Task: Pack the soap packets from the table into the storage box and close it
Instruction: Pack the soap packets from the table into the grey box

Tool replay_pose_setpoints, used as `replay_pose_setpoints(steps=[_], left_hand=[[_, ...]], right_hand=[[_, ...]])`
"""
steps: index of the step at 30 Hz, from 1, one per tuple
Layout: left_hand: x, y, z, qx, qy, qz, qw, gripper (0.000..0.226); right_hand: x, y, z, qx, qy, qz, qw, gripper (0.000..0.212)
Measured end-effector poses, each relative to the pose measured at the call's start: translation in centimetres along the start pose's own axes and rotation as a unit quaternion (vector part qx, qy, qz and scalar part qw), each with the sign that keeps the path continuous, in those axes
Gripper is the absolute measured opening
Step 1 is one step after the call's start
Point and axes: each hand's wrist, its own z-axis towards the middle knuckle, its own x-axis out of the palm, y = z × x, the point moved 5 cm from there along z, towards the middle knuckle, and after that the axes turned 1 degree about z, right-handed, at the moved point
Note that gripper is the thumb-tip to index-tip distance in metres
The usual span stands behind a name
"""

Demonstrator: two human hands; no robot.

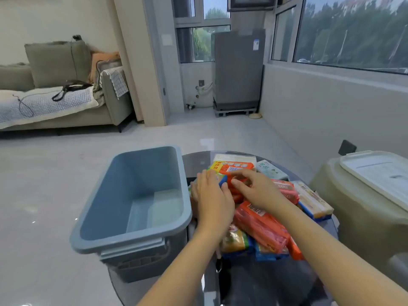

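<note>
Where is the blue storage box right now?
In the head view the blue storage box stands open and empty, left of the round table, beside the left hand.

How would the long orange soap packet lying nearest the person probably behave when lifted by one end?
The long orange soap packet looks like bars in a row, so it would probably stay fairly stiff, perhaps sagging between bars. Its glossy wrapper may feel slippery. It rests tilted on the other packets, so lifting it could shift those.

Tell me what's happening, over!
Both hands, left hand and right hand, on soap packets. Blue storage box open, empty. Nothing blocking.
</note>
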Motion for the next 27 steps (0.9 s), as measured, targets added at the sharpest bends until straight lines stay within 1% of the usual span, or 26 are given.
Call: replay_pose_setpoints(steps=[2,3,5,7,9,11,14,17,18,20,23,25,27], left_hand=[[0.1,0.4,1.1,-0.007,-0.025,0.06,0.998,0.037],[0.3,0.8,1.6,-0.014,-0.033,0.071,0.997,0.04],[0.4,1.6,2.5,-0.029,-0.036,0.076,0.996,0.045],[0.6,2.3,2.9,-0.04,-0.041,0.074,0.996,0.044],[0.5,2.6,3.1,-0.049,-0.044,0.072,0.995,0.042],[0.4,3.0,3.2,-0.053,-0.052,0.056,0.996,0.043],[0.2,3.0,3.0,-0.048,-0.074,0.002,0.996,0.041],[-0.1,2.9,2.8,-0.046,-0.089,-0.021,0.995,0.04],[-0.1,2.9,2.7,-0.045,-0.092,-0.023,0.995,0.04],[-0.2,2.9,2.6,-0.04,-0.095,-0.033,0.994,0.038],[-0.4,2.7,2.4,-0.032,-0.101,-0.042,0.993,0.036],[-0.7,2.5,2.2,-0.014,-0.108,-0.048,0.993,0.034],[-0.9,2.1,2.0,0.0,-0.108,-0.064,0.992,0.032]], right_hand=[[0.2,-0.2,1.0,0.025,0.022,0.017,0.999,0.031],[0.4,-0.4,1.4,0.037,0.032,0.037,0.998,0.031],[1.0,-0.7,2.3,0.059,0.049,0.067,0.995,0.03],[1.4,-0.9,3.0,0.078,0.065,0.068,0.993,0.027],[1.8,-1.0,3.5,0.098,0.078,0.08,0.989,0.021],[2.4,-1.2,3.9,0.121,0.081,0.116,0.982,0.016],[3.1,-1.5,4.4,0.142,0.054,0.186,0.971,0.014],[3.4,-1.9,4.5,0.154,0.016,0.212,0.965,0.008],[3.4,-2.0,4.5,0.156,0.0,0.206,0.966,0.009],[3.2,-2.1,4.5,0.14,-0.034,0.157,0.977,0.016],[3.0,-1.9,4.4,0.127,-0.05,0.089,0.987,0.02],[2.7,-1.8,4.1,0.127,-0.056,0.084,0.987,0.022],[2.4,-1.7,3.6,0.126,-0.076,0.114,0.983,0.025]])
